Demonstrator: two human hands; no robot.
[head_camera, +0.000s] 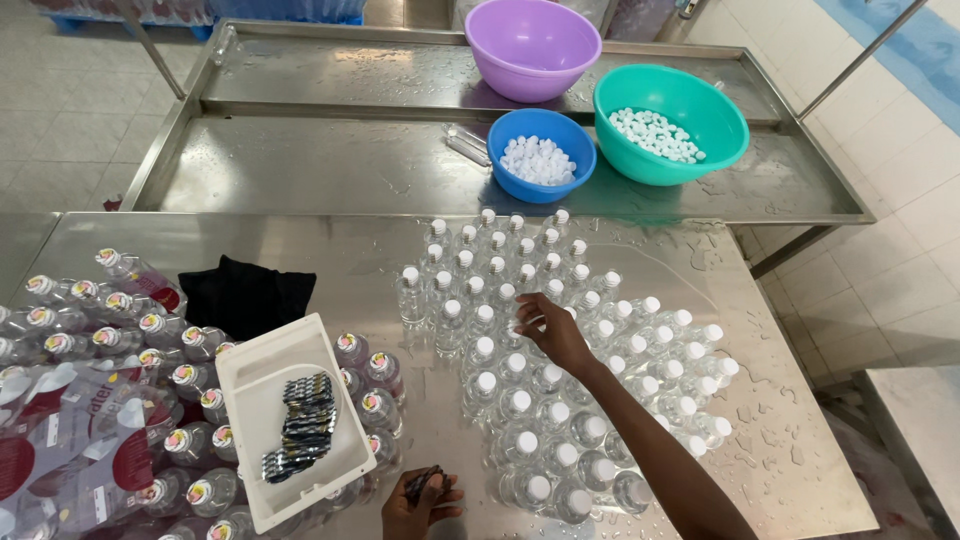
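Note:
My right hand (553, 331) reaches out over a crowd of small clear bottles with white caps (560, 345) standing on the wet steel table (330, 260). Its fingertips touch the cap of one bottle near the middle of the group. At the bottom edge, my left hand (420, 503) is closed around a small dark bundle (424, 483), which looks like the dark strips piled in the white tray (262, 370) beside it.
Labelled, sealed bottles (150, 340) lie packed at the left under and around the tray. A black cloth (245, 292) lies behind them. On the far steel bench sit a purple bowl (532, 45), a blue bowl (541, 155) and a green bowl (670, 122), the last two holding white caps.

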